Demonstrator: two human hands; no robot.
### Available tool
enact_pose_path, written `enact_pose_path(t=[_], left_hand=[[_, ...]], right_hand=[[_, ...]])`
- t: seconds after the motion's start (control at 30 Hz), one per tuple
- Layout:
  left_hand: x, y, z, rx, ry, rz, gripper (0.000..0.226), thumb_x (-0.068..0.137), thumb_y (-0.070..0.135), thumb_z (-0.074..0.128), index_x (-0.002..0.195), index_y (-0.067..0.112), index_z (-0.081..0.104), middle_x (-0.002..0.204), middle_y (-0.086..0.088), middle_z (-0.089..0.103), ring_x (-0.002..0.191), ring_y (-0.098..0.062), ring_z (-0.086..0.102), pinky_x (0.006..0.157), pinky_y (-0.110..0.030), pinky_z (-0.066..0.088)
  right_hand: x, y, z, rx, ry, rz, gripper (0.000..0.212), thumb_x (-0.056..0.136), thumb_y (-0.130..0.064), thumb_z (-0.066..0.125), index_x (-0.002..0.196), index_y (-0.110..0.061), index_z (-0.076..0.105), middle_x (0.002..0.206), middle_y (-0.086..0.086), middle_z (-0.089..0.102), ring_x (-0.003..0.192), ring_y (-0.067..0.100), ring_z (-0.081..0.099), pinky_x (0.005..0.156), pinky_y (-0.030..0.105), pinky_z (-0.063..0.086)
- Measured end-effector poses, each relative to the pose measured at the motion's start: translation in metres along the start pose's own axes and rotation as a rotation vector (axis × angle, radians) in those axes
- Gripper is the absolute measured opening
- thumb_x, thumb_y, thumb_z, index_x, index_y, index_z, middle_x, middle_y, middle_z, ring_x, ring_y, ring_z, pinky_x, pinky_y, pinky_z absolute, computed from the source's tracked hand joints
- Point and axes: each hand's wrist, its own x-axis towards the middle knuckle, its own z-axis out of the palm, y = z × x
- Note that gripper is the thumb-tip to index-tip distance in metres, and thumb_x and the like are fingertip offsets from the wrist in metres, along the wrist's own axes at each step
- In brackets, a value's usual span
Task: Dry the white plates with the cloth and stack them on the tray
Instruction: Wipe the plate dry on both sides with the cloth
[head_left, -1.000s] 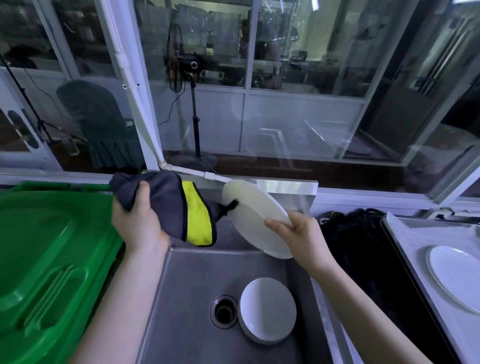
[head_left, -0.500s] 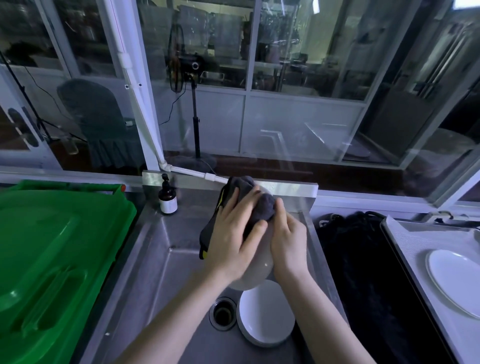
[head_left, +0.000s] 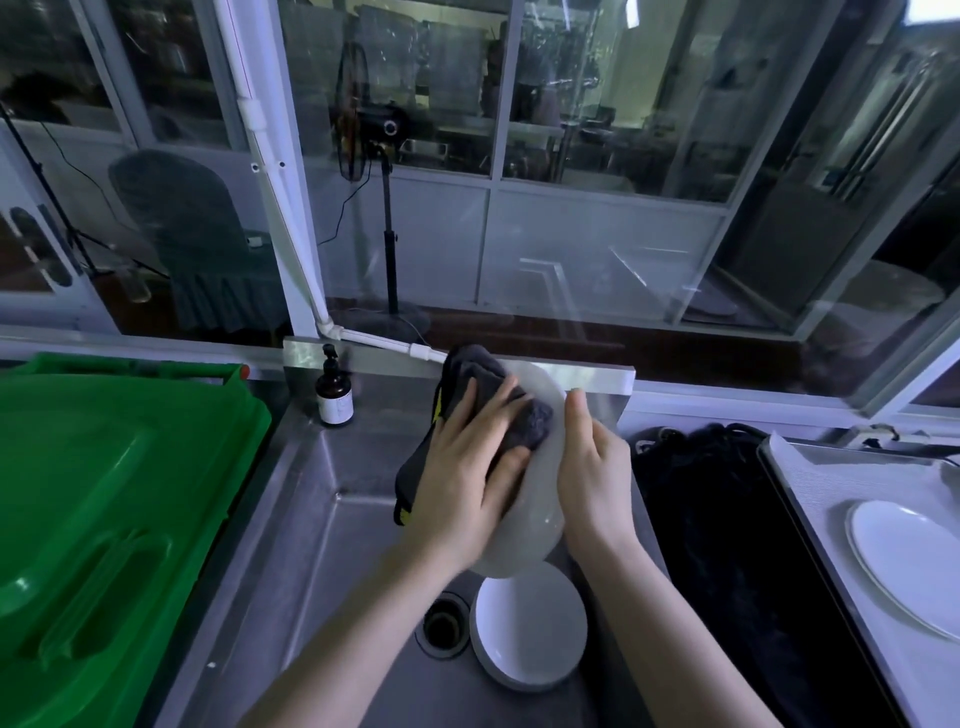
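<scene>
At the far left a green lid (head_left: 104, 493) is seen, and a brown pump bottle (head_left: 335, 397) stands at the back corner of the steel sink (head_left: 322, 545). Over the basin, the left hand (head_left: 462, 483) is laid on the grey cloth (head_left: 519, 410) with its fingers spread and fairly straight, so the cloth is pressed rather than clutched against the face of the white plate (head_left: 527, 540). That plate is held tilted on edge above the sink, and its right rim is gripped by the right hand (head_left: 597, 467), thumb in front and fingers behind it. The step in hand is judged to be the drying of this plate. Below it, beside the drain (head_left: 441, 623), the plates in the sink (head_left: 527, 634) lie stacked and not yet dried. To the right, past a dark mass that cannot be identified, the tray (head_left: 831, 483) is seen with one dried plate (head_left: 914, 566) lying on it. For the next move, the wiping is to be finished, the back probably included, and the plate is then to be carried rightward and set squarely on the dried plate.
</scene>
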Motion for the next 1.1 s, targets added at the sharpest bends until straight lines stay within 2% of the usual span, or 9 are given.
enact_pose_path(t=[0.17, 0.33, 0.6, 0.7, 0.77, 0.9, 1.0, 1.07, 1.1], left_hand=[[0.024, 0.003, -0.008, -0.005, -0.020, -0.126, 0.045, 0.100, 0.030, 0.048, 0.142, 0.016, 0.049, 0.146, 0.019, 0.036, 0.147, -0.024, 0.029, 0.113, -0.051, 0.031], [-0.010, 0.015, -0.005, 0.134, -0.120, 0.161, 0.043, 0.098, 0.028, 0.044, 0.138, 0.015, 0.054, 0.155, 0.008, 0.038, 0.149, -0.023, 0.024, 0.110, -0.061, 0.031], [-0.062, -0.009, -0.010, 0.317, -0.185, 0.368, 0.043, 0.106, 0.038, 0.032, 0.147, 0.026, 0.040, 0.159, 0.002, 0.032, 0.148, -0.030, 0.025, 0.106, -0.067, 0.033], [-0.065, -0.021, -0.011, 0.252, -0.152, 0.257, 0.042, 0.107, 0.036, 0.035, 0.147, 0.024, 0.039, 0.158, 0.000, 0.034, 0.148, -0.030, 0.025, 0.107, -0.066, 0.033], [-0.066, -0.026, -0.010, 0.144, -0.107, 0.142, 0.042, 0.105, 0.027, 0.040, 0.146, 0.020, 0.042, 0.159, -0.002, 0.032, 0.149, -0.030, 0.022, 0.111, -0.061, 0.031], [-0.056, -0.031, -0.011, -0.129, 0.070, -0.186, 0.049, 0.100, 0.008, 0.049, 0.142, 0.031, 0.038, 0.156, -0.001, 0.036, 0.146, -0.020, 0.032, 0.115, -0.036, 0.031], [-0.035, -0.033, -0.014, -0.243, 0.121, -0.422, 0.049, 0.101, 0.013, 0.048, 0.142, 0.037, 0.036, 0.148, 0.011, 0.045, 0.138, -0.005, 0.041, 0.108, -0.013, 0.033], [-0.018, -0.034, -0.019, -0.202, 0.090, -0.455, 0.044, 0.102, 0.021, 0.049, 0.144, 0.031, 0.042, 0.141, 0.019, 0.047, 0.135, -0.003, 0.043, 0.101, -0.004, 0.031], [-0.009, -0.034, -0.022, -0.157, 0.058, -0.435, 0.043, 0.102, 0.023, 0.049, 0.144, 0.029, 0.046, 0.140, 0.019, 0.049, 0.134, -0.004, 0.044, 0.101, -0.006, 0.031]], right_hand=[[-0.009, 0.004, 0.005, -0.009, -0.068, 0.016, 0.069, 0.091, -0.062, 0.045, 0.071, 0.002, 0.058, 0.060, 0.001, 0.059, 0.061, 0.015, 0.051, 0.062, 0.036, 0.042], [0.008, -0.009, -0.003, 0.132, -0.003, 0.108, 0.059, 0.102, -0.045, 0.049, 0.081, 0.008, 0.067, 0.084, 0.027, 0.071, 0.077, 0.022, 0.060, 0.077, 0.046, 0.052], [0.023, -0.018, -0.020, 0.183, 0.057, 0.269, 0.052, 0.096, -0.056, 0.051, 0.064, -0.016, 0.059, 0.055, -0.004, 0.053, 0.057, 0.017, 0.051, 0.058, 0.027, 0.041], [0.021, -0.018, -0.023, 0.201, 0.053, 0.264, 0.048, 0.098, -0.053, 0.051, 0.071, -0.016, 0.064, 0.050, -0.011, 0.058, 0.045, 0.004, 0.055, 0.044, 0.015, 0.043], [0.022, -0.018, -0.026, 0.228, 0.055, 0.270, 0.046, 0.099, -0.051, 0.052, 0.075, -0.014, 0.065, 0.051, -0.011, 0.060, 0.045, 0.003, 0.056, 0.043, 0.015, 0.043], [0.018, -0.017, -0.031, 0.229, 0.055, 0.273, 0.048, 0.098, -0.052, 0.053, 0.076, -0.012, 0.066, 0.060, -0.004, 0.060, 0.052, 0.010, 0.057, 0.050, 0.021, 0.046], [0.011, -0.016, -0.031, 0.200, -0.029, 0.269, 0.052, 0.095, -0.056, 0.054, 0.064, -0.016, 0.065, 0.058, -0.004, 0.058, 0.051, 0.012, 0.055, 0.049, 0.022, 0.046], [0.006, -0.013, -0.027, 0.174, -0.090, 0.278, 0.052, 0.093, -0.055, 0.057, 0.060, -0.015, 0.065, 0.059, -0.001, 0.057, 0.050, 0.013, 0.053, 0.049, 0.022, 0.044], [0.002, -0.011, -0.024, 0.153, -0.114, 0.279, 0.052, 0.093, -0.053, 0.058, 0.060, -0.014, 0.065, 0.058, 0.000, 0.057, 0.049, 0.013, 0.052, 0.049, 0.022, 0.043]])
